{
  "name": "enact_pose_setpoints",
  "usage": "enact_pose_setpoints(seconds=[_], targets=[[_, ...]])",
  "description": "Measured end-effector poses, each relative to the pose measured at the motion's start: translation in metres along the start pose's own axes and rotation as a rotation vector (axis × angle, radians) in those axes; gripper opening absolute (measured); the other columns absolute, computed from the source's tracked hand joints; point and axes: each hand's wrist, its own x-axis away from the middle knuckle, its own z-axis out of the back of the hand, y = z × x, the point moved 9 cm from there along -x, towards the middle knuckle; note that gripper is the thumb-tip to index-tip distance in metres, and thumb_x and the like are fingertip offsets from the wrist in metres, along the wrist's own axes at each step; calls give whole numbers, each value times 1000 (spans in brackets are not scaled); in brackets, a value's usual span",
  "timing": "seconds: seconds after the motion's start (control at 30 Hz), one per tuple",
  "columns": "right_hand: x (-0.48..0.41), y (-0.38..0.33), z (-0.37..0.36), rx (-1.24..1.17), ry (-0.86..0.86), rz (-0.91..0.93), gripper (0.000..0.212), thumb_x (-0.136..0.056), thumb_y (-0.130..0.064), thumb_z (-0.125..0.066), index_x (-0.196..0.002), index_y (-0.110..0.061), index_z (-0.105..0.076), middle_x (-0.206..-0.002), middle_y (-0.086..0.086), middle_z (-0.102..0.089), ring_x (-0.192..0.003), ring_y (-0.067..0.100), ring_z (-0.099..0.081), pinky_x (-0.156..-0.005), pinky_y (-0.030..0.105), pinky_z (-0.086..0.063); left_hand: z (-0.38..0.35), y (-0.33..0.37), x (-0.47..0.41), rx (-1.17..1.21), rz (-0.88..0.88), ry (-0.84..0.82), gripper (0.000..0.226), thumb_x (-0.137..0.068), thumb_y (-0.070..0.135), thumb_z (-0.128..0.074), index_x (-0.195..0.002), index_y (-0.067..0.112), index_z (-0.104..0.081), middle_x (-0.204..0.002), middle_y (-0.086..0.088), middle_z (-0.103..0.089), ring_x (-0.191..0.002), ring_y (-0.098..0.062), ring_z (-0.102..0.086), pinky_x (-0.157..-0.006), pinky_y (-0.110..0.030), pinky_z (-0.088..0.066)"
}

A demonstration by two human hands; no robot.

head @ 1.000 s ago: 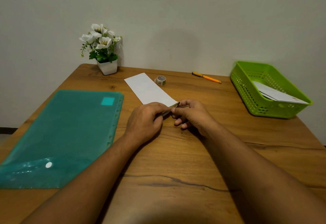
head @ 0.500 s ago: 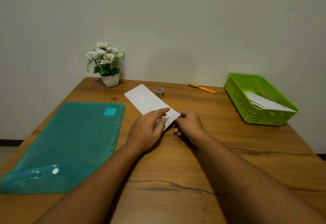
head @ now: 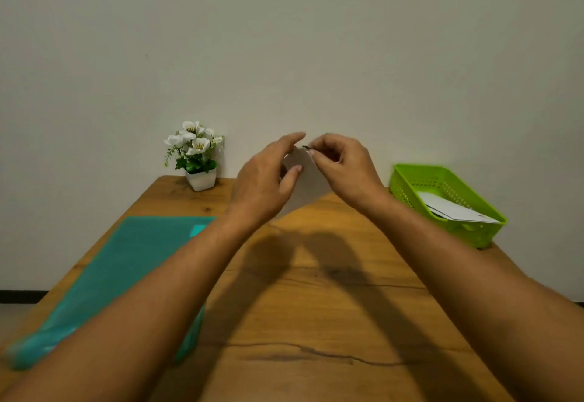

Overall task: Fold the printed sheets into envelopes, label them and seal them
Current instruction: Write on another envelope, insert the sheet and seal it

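Observation:
I hold a folded white sheet [head: 304,180] up in the air above the far part of the wooden table [head: 316,291], in front of the wall. My left hand [head: 264,182] holds its left side, thumb on the front and fingers behind. My right hand [head: 343,164] pinches the sheet's top edge between thumb and fingertips. Most of the sheet is hidden between the two hands.
A green plastic basket [head: 410,180] with white folded sheets [head: 452,210] inside stands at the back right. A teal plastic folder [head: 126,272] lies on the left. A small white pot of white flowers [head: 197,155] stands against the wall at the back left.
Both hands have lifted the folded sheet off the table and raised it in front of the wall. The camera has tilted upward, and the tape roll and pen are out of sight.

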Motion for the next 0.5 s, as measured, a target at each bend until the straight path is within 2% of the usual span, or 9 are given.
enact_pose_setpoints(seconds=[0.07, 0.13, 0.17, 0.23, 0.27, 0.37, 0.43, 0.5], targets=[[-11, -23, 9, -25, -32, 47, 14, -99, -28, -65, -93, -23, -77, -86, -7, -74, -83, 8, -69, -70, 26, -50, 16, 9, -19, 41, -2, 45, 26, -98, 24, -63, -123, 28, -67, -105, 12, -71, -74, -8, -64, -70, -40, -57], [-17, -36, 20, -116, -10, 63, 18, -100, -37, -65, -96, -23, -76, -90, -6, -75, -88, 12, -70, -74, 31, -53, 28, 8, -29, 154, 66, 96, 13, -97, 22, -64, -105, 25, -74, -92, 13, -73, -74, -9, -66, -67, -40, -56], [-18, -38, 28, -195, 26, 42, 19, -99, -40, -67, -102, -23, -75, -96, -6, -75, -92, 12, -70, -77, 29, -54, 32, 5, -32, 221, 111, 118, 11, -97, 20, -65, -101, 22, -75, -89, 12, -74, -74, -9, -66, -67, -40, -57], [-18, -31, 39, -371, 67, -45, 29, -95, -37, -75, -116, -19, -70, -108, -3, -76, -100, 12, -72, -79, 26, -57, 38, 1, -35, 336, 178, 150, 10, -96, 17, -66, -97, 19, -76, -86, 9, -74, -74, -8, -67, -67, -40, -59], [-18, -27, 39, -436, 46, -89, 31, -93, -30, -77, -120, -16, -67, -110, 0, -77, -101, 14, -74, -78, 27, -58, 41, 0, -37, 375, 195, 160, 10, -97, 16, -66, -97, 19, -75, -85, 8, -73, -75, -8, -67, -67, -38, -59], [-23, -24, 39, -435, -32, -120, 18, -95, -6, -71, -111, -14, -71, -103, 1, -80, -94, 15, -77, -75, 27, -59, 53, 8, -50, 445, 192, 178, 9, -98, 16, -67, -96, 19, -74, -86, 6, -73, -75, -6, -66, -65, -28, -55], [-30, -36, 47, -419, -19, -89, 18, -98, -3, -67, -108, -17, -73, -100, -3, -80, -91, 12, -77, -73, 24, -59, 65, 20, -63, 464, 155, 187, 9, -99, 16, -66, -99, 20, -74, -89, 5, -74, -76, -4, -67, -64, -21, -53], [-37, -50, 58, -433, 10, -50, 19, -99, -5, -66, -114, -15, -72, -104, -2, -79, -94, 12, -76, -73, 23, -60, 78, 32, -74, 478, 113, 205, 10, -100, 16, -66, -100, 23, -73, -90, 7, -74, -78, -4, -68, -62, -20, -55]])
